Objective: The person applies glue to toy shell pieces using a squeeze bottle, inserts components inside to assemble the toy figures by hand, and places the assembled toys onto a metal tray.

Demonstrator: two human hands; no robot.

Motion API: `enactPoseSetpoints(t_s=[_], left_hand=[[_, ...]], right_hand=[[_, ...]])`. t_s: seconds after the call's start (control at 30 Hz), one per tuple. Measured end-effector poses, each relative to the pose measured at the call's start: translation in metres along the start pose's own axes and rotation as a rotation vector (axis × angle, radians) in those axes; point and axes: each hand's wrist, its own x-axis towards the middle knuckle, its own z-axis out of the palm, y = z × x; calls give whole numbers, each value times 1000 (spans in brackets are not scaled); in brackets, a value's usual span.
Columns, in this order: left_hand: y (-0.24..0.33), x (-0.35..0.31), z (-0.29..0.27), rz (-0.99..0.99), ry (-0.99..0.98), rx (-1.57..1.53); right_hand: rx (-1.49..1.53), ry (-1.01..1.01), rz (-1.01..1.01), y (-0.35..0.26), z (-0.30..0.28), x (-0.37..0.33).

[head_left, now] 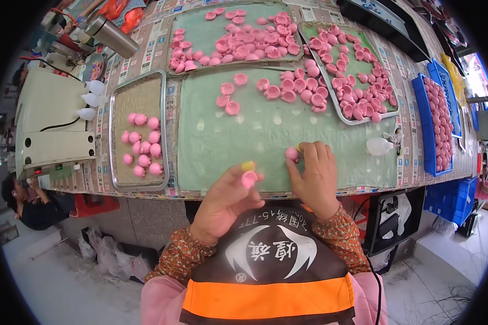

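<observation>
"Pink, small, cup-shaped hollow half-shell: where do we see it?"

"In our left grip, pinched narrow at the fingertips, its open face turned toward our view. We hold that hand raised by the near edge of the paper-covered surface, palm partly turned up, lower fingers loosely curled."

"And the arm behind it?"

"Its flower-patterned sleeve slants up from the lower left. On one finger we see a yellow cover, just above the half-shell."

"What about our right grip?"

"We have it palm down over the pale green cloth, fingers arched forward. It is narrow too, thumb and index finger set around a round pink ball at their tips. We cannot tell whether the ball rests on the cloth or is lifted."

"How do our two pieces lie?"

"Well apart: the half-shell nearer our body and to the left, the ball farther out and to the right. Beyond both, we see loose pink half-shells scattered across the cloth's far part."
</observation>
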Motion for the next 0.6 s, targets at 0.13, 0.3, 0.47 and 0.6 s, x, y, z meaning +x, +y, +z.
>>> enactPoseSetpoints(t_s=[0.13,0.3,0.47,0.6], left_hand=[[-6,-1,1,-1,-5,-13],[-8,2,1,-56,20,-81],[-11,3,1,-56,-9,-66],[-10,2,7,-62,4,-6]], right_hand=[[-42,63,-29,0,9,2],[280,28,-5,-10,0,-3],[710,-139,16,-42,-15,-17],[744,-113,-6,-48,-10,-21]])
